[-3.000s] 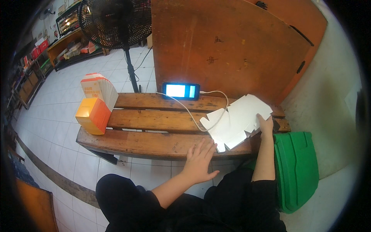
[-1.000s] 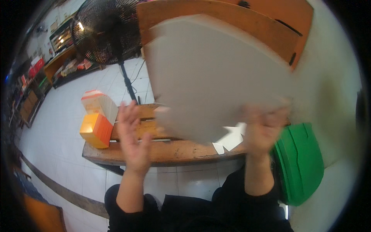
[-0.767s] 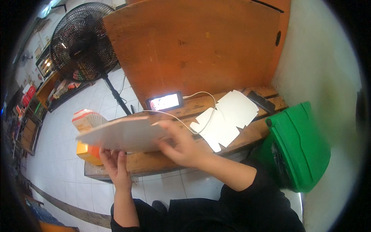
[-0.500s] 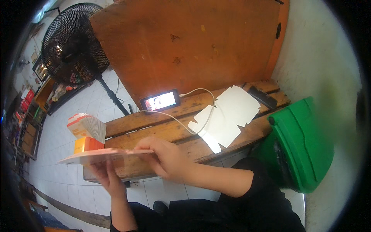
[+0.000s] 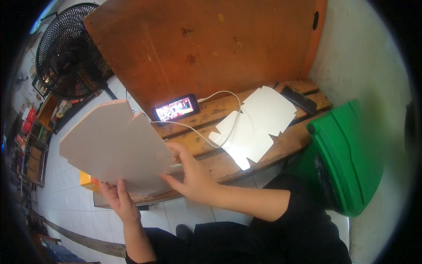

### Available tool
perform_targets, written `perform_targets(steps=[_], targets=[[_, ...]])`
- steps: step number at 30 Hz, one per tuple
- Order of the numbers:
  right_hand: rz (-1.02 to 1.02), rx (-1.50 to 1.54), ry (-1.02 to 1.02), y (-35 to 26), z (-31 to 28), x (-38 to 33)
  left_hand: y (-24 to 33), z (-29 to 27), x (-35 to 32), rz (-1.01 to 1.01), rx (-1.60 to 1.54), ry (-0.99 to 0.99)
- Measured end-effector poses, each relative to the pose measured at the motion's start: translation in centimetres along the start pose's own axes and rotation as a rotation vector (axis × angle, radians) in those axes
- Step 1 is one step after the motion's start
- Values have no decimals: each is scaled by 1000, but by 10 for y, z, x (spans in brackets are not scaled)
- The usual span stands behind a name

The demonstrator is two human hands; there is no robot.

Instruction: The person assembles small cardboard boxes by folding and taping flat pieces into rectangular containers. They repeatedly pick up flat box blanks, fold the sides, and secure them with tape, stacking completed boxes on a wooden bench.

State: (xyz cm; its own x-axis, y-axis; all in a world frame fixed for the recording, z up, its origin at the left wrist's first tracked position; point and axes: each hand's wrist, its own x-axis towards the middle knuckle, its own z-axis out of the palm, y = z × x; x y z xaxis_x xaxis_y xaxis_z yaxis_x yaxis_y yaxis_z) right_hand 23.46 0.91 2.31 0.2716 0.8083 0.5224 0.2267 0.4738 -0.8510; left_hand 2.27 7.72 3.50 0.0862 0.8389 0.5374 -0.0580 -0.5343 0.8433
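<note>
My left hand (image 5: 121, 201) grips the lower edge of a flat cardboard box blank (image 5: 114, 145), pale on the side that faces me and cut with tabs. Its other side and whether several sheets lie together cannot be made out for sure. At the blank's right edge, my right hand (image 5: 192, 176) pinches it between thumb and fingers. The blank is tilted up over the left end of the wooden slatted bench (image 5: 228, 174). A yellow-orange box (image 5: 88, 181) peeks out below it, mostly hidden. To the right, white die-cut box blanks (image 5: 259, 125) lie flat on the bench.
A lit phone (image 5: 176, 108) with a white cable (image 5: 240, 103) leans against the upright brown board (image 5: 211, 48). A dark phone-like object (image 5: 299, 100) lies farther right. The green lidded bin (image 5: 345, 158) stands by the wall. At the left is a black fan (image 5: 68, 53).
The blank has swung from nearly edge-on to broad side toward me, its far edge rising. It now covers the fanned stack of cartons on the left. Both hands keep hold.
</note>
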Motion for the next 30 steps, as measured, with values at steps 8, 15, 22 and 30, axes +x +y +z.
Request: perform_targets(steps=[8,15,22,30], targets=[[296,91,-160,35,3,-26,0,1,-3,-62,-61,-15],[376,189,-176,38,0,-27,5,1,-5,-78,-20,-35],[139,-55,-137,13,-11,-14,9,-17,0,-206,-229,54],[261,-203,-644,-10,-78,35,20,-82,12,-458,-261,113]])
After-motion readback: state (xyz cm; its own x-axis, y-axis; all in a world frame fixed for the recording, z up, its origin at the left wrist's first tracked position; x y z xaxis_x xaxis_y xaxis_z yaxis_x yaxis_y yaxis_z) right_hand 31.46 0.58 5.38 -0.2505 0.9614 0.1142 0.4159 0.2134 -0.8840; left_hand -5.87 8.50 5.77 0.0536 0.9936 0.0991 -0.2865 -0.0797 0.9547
